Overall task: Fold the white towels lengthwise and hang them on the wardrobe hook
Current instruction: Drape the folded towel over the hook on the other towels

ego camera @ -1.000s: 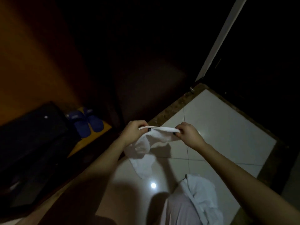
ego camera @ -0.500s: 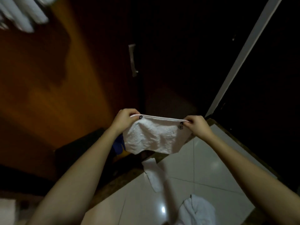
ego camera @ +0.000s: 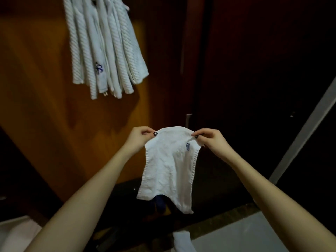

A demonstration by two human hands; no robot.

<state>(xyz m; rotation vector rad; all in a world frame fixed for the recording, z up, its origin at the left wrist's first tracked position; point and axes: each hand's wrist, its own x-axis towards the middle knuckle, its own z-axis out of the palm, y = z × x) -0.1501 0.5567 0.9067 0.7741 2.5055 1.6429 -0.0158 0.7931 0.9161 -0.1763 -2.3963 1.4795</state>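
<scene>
White towel [ego camera: 169,170] with ribbed edging and a small blue emblem [ego camera: 187,146] near its upper right, held up in mid-air before the wardrobe, lower centre of the view. The top edge is gathered between both hands. The rest hangs loose, and the right lower corner drops further than the left.

Left grip [ego camera: 141,138]: thumb and fingers pinching the towel's top left corner, dark-painted nail showing.

Right grip [ego camera: 209,140]: thumb and fingers pinching the top right corner, just above the emblem, nail likewise dark.

Forearms: bare, reaching up from the two bottom corners.

Hung towels [ego camera: 107,51]: a bundle of white towels in a diagonal rib weave, folded into narrow strips and hanging against the orange-brown wardrobe panel [ego camera: 45,106] at upper left, well apart from the held towel. One bears a blue mark [ego camera: 99,68]. Their tops run out of view.

Metal handle [ego camera: 188,120]: upright on the dark door, just behind the held towel's top edge.

Blue item [ego camera: 160,202]: partly hidden behind the towel's lower edge — too dark to identify.

Floor tile [ego camera: 245,233]: pale, at lower right, with a white cloth [ego camera: 181,240] at the bottom edge.
</scene>
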